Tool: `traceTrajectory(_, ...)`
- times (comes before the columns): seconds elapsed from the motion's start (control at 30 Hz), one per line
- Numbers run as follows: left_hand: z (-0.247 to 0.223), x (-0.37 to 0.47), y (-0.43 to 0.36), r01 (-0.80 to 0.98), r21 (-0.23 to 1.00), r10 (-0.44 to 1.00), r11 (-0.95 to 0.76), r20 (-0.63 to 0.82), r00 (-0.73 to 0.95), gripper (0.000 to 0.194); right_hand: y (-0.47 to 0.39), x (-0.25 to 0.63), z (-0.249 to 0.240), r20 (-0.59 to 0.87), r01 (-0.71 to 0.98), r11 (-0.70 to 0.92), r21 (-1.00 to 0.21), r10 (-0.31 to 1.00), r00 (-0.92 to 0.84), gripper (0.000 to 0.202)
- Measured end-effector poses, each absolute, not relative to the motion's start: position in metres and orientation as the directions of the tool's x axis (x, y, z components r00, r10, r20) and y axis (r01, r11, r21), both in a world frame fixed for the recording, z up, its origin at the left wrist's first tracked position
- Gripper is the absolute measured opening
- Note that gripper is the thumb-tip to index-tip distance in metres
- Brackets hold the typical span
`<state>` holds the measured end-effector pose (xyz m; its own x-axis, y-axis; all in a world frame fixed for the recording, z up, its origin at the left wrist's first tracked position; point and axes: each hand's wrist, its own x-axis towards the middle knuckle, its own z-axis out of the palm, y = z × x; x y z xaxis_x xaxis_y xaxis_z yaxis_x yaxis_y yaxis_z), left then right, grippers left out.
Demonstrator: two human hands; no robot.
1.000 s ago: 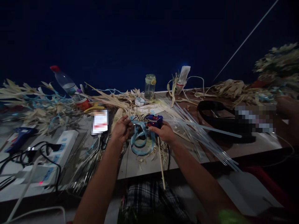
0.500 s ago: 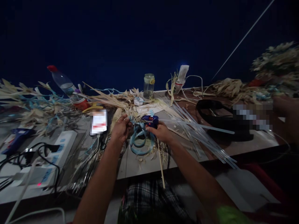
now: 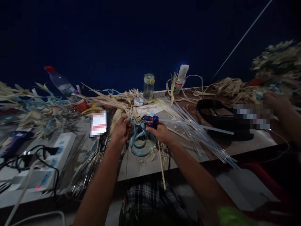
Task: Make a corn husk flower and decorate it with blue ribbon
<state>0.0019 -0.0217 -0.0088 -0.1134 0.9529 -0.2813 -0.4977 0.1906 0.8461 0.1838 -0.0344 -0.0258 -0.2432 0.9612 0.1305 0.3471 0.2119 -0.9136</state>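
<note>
My right hand [image 3: 162, 133] is wrapped round a dark blue glue gun [image 3: 150, 121] with a small orange light. A clear glue stick [image 3: 199, 125] sticks out of its back end toward the right. The gun's front end points left, at my left hand [image 3: 121, 130]. Thumb and fingers of that hand are pinched together; the small piece between them is too dark to name, with some pale blue strip by the fingertips. Below and between both hands lies a looped pale blue ribbon [image 3: 142, 153] on the table. Straw-coloured husk scraps [image 3: 141, 161] are scattered around it.
Loose clear glue sticks [image 3: 211, 147] lie to the right, near a black band [image 3: 225, 131]. A lit phone [image 3: 98, 123], a power strip [image 3: 60, 150] and a second glue gun [image 3: 16, 142] are leftward. A jar [image 3: 148, 86] stands behind. Another person's hand [image 3: 277, 102] is at far right.
The view has shifted slightly. My two hands and the glue gun hold nearly the same pose. At far right, the other person's hand has come further into view.
</note>
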Motion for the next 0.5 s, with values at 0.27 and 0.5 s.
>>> traceTrajectory(0.27,-0.0076,0.0008,-0.0220,-0.494,0.844,0.950,0.210,-0.296,-0.102,0.025,-0.0345,0.1847,-0.0274,0.137,0.328,0.205,-0.922,0.966,-0.220,0.029)
traceTrajectory(0.5,-0.0077,0.0037,-0.0214,-0.500,0.841,0.944,0.207,-0.305,-0.123,0.024,-0.0342,0.1844,-0.0281,0.112,0.386,0.201,-0.900,0.964,-0.239,0.030)
